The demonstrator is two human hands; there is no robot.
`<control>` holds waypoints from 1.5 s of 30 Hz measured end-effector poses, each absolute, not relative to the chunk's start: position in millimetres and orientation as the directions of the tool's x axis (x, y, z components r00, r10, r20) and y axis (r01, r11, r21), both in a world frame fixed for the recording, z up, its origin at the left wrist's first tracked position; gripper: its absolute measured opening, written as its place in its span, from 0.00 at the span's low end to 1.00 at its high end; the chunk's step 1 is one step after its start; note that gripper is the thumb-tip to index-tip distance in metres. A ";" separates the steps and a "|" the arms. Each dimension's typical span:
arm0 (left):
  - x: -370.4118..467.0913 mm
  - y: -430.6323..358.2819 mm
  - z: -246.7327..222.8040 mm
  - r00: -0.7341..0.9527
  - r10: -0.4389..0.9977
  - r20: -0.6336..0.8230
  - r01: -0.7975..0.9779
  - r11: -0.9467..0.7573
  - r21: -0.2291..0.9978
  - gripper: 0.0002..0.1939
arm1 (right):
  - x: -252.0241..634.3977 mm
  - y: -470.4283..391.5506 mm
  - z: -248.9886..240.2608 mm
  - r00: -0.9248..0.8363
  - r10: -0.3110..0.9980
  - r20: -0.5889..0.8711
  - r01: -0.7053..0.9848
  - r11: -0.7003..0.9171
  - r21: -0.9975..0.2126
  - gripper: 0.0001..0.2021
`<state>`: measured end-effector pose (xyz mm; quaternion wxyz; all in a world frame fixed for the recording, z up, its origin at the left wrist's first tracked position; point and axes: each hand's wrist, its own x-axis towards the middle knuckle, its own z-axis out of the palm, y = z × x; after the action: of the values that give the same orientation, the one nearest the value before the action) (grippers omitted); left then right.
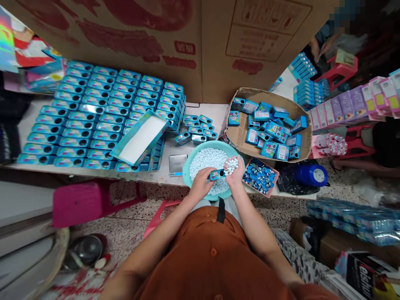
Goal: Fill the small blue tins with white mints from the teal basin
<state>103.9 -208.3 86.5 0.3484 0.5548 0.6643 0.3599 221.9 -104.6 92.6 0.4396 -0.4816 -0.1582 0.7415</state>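
Note:
Over a mint-green basin (185, 171) filled with small pale-blue pellets (206, 156), my left hand (201, 182) grips a small blue tin (215, 175) with a dark round hole at its right end. My right hand (235, 171) is cupped palm up beside that hole, holding a heap of the pellets. The tin and the heap are close together; whether they touch is hard to tell. Several similar tins (198, 125) stand behind the basin. To its left lies an open, shallow metal tin (178, 164). A tray of blue round caps (261, 176) sits at the basin's right.
Stacked blue tins (103, 114) cover the left of the table, with an open blue box (139, 139) on them. A cardboard tray (240, 139) of blue boxes stands right, a large carton (200, 50) behind. A blue container (312, 175) lies right. Another person's hands (320, 48) show at upper right.

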 end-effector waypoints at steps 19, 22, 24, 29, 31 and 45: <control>125.0 -194.3 87.4 -0.216 0.969 -0.117 0.413 0.199 0.889 0.20 | 231.6 -107.7 94.3 -0.090 0.901 -0.424 -0.354 -0.427 -0.832 0.16; 126.7 -196.6 85.1 -0.269 0.948 -0.168 0.368 0.262 0.892 0.21 | 231.4 -109.5 96.8 -0.117 0.899 -0.423 -0.394 -0.433 -0.811 0.17; 127.5 -197.7 85.2 -0.281 0.945 -0.171 0.360 0.268 0.893 0.21 | 231.7 -110.6 99.1 -0.125 0.892 -0.434 -0.401 -0.445 -0.801 0.16; 127.8 -198.6 86.6 -0.236 0.968 -0.082 0.410 0.175 0.895 0.21 | 233.0 -109.5 103.3 -0.135 0.891 -0.434 -0.417 -0.448 -0.791 0.16; 128.5 -199.4 84.8 -0.289 0.952 -0.103 0.354 0.206 0.912 0.21 | 233.0 -108.0 104.3 -0.128 0.889 -0.439 -0.437 -0.448 -0.780 0.17; 133.4 -207.8 98.5 -0.346 0.937 -0.038 0.300 0.149 0.942 0.19 | 231.4 -119.3 117.5 -0.108 0.949 -0.295 -0.339 -0.314 -0.887 0.17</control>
<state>133.4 -207.8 98.5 0.3427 0.4576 0.6762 0.4647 231.4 -119.3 117.5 0.4832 -0.4610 -0.3309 0.6667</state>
